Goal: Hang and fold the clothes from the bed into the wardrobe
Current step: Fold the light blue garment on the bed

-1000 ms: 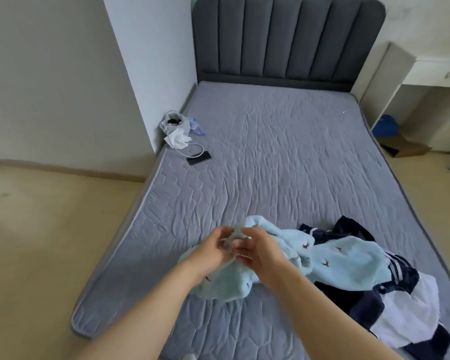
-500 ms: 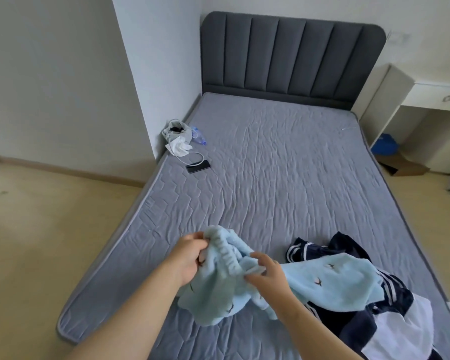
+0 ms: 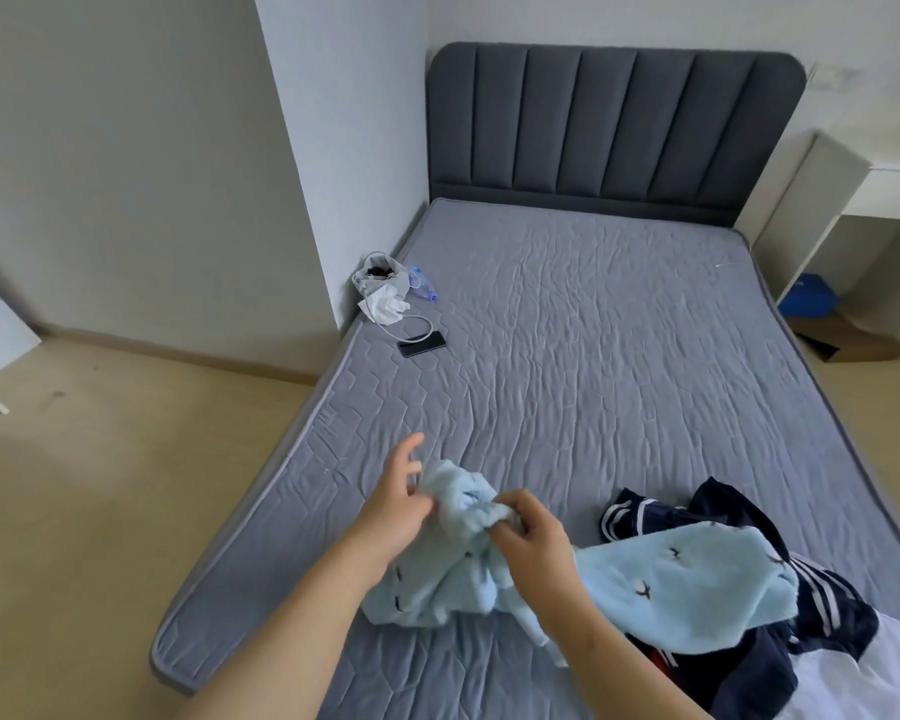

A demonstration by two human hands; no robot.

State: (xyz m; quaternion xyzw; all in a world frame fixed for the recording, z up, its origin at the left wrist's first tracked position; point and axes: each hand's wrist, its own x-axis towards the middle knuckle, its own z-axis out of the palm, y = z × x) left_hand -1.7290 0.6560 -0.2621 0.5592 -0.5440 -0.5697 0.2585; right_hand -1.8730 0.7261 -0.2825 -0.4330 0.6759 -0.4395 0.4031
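A fluffy light blue garment [image 3: 661, 589] with small dark motifs lies bunched at the near end of the grey bed [image 3: 567, 314]. My right hand [image 3: 533, 537] pinches a fold of its upper edge. My left hand [image 3: 398, 498] sits at the garment's left end with the thumb side against the fabric and the upper fingers spread free. To the right, a heap of navy and white striped clothes [image 3: 822, 626] lies partly under the blue garment. No wardrobe is in view.
A black phone [image 3: 422, 344] with a white cable, a grey bag [image 3: 380, 278] with tissue and a plastic bottle [image 3: 423, 285] lie at the bed's left edge by a white pillar. A white desk [image 3: 853, 200] and a cardboard box [image 3: 853, 345] stand at right.
The head has lifted, showing more headboard. My left hand has loosened its grip and spread its fingers, and my right hand has moved up the garment's edge.
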